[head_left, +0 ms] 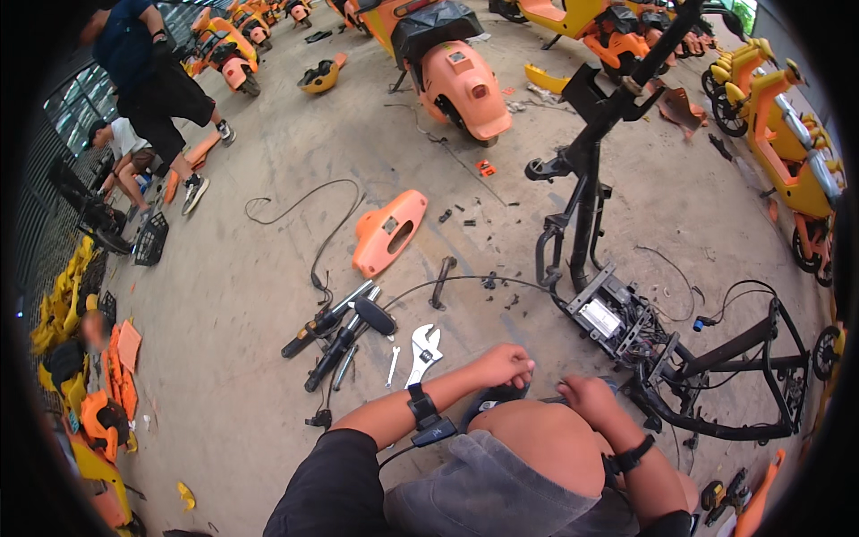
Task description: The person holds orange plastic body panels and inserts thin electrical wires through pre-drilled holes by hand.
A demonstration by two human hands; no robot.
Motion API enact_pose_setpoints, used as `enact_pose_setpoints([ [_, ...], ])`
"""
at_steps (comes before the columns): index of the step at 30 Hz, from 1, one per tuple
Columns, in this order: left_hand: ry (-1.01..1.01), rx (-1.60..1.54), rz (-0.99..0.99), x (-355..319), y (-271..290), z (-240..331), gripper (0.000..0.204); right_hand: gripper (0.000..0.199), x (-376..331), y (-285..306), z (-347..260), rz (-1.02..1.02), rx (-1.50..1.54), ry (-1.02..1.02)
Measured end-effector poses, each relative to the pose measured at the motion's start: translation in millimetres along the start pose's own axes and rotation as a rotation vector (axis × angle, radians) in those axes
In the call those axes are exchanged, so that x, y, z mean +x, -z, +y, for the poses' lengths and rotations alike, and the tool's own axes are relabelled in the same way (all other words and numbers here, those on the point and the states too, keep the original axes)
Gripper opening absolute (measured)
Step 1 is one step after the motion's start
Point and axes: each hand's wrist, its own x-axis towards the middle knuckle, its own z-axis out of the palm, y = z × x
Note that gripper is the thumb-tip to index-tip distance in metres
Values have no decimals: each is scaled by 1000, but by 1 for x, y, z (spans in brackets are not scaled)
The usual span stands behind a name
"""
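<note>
My left hand [506, 365] is above my knees with its fingers curled together. My right hand [586, 396] is a short way to its right, its fingers also closed. Whether either hand holds something small cannot be made out. A silver adjustable wrench [424, 356] lies on the floor just left of my left hand, with a small spanner [392, 367] beside it. Past them lies a pair of fork tubes [344, 333] with black lower ends. On the right, nearest my right hand, stands a stripped black scooter frame [586, 197] with a wired electrical box [601, 318].
An orange plastic cover [391, 233] and a dark metal rod [441, 282] lie ahead, with small loose parts and cables around. Orange scooters [461, 89] stand beyond; yellow ones [787, 161] line the right. At left, a person walks [161, 98] and another sits [125, 152] near a black crate [151, 240].
</note>
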Motion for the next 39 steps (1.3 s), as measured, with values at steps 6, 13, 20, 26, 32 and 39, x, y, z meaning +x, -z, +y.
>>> enact_pose_setpoints([
  [6,-57,553,713,3,161,-86,19,18,-60,-12,64,233,298,-385],
  [13,139,823,1056,-42,272,-88,32,14,-88,-24,81,286,375,-508],
  [20,141,67,1456,-14,340,-103,56,12,-127,-19,65,281,277,-533],
  [26,41,-379,1170,-15,366,-96,63,11,-150,-32,75,346,284,-591],
  [32,25,-720,1126,-28,346,-66,77,11,-151,-41,86,395,353,-573],
  [39,152,-766,750,-42,339,-77,69,13,-150,-41,86,422,317,-518],
])
